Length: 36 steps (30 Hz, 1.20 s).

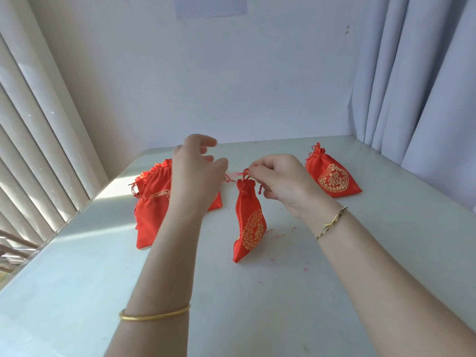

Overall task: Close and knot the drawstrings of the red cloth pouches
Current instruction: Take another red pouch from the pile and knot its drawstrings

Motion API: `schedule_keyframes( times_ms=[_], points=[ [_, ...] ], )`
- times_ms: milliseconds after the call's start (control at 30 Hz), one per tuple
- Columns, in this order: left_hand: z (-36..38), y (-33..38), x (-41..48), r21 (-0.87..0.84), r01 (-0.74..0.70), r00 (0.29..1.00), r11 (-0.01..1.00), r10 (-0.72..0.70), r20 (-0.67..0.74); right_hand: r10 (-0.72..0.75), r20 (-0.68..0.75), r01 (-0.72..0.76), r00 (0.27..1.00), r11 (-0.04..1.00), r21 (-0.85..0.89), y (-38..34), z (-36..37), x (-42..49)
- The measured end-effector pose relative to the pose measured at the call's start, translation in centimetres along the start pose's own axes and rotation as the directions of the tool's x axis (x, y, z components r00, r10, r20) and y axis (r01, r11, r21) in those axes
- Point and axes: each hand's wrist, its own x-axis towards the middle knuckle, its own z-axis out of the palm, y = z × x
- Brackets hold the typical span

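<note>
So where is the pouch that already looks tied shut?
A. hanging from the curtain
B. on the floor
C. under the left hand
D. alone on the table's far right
D: the tied pouch lies by itself on the table at far right, neck cinched, apart from the pile of pouches at left.

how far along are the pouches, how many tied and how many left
Looks done: one pouch lies far right, neck cinched. In hand: the middle pouch, neck gathered, right hand pinching its drawstring while the left hand hangs open beside it. Left: the pile on the left; count unclear.
</note>
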Motion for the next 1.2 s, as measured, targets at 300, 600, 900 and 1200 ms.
schedule_keyframes(
  times_ms=[300, 600, 900, 1200],
  points=[
    [-0.3, 2.3, -1.2, 0.252, -0.283, 0.942, 0.925, 0.218, 0.255, 0.310, 0.135, -0.335, 0.941, 0.799, 0.499, -0.5, 0.0, -0.1],
    [0.7, 1.5, -1.2, 0.453, -0.301, 0.951, 0.839, 0.230, 0.205, 0.380, 0.151, -0.396, 0.913, 0.732, 0.554, -0.8, -0.2, -0.1],
    [0.7, 0.9, -0.8, 0.440, -0.293, 0.954, 0.849, 0.231, 0.191, 0.373, 0.195, -0.420, 0.907, 0.774, 0.473, -0.8, -0.3, -0.1],
    [0.8, 0.4, -0.7, 0.395, -0.371, 0.927, 0.840, 0.308, 0.216, 0.311, 0.197, -0.365, 0.930, 0.851, 0.377, -0.6, -0.9, 0.0]
  ],
)
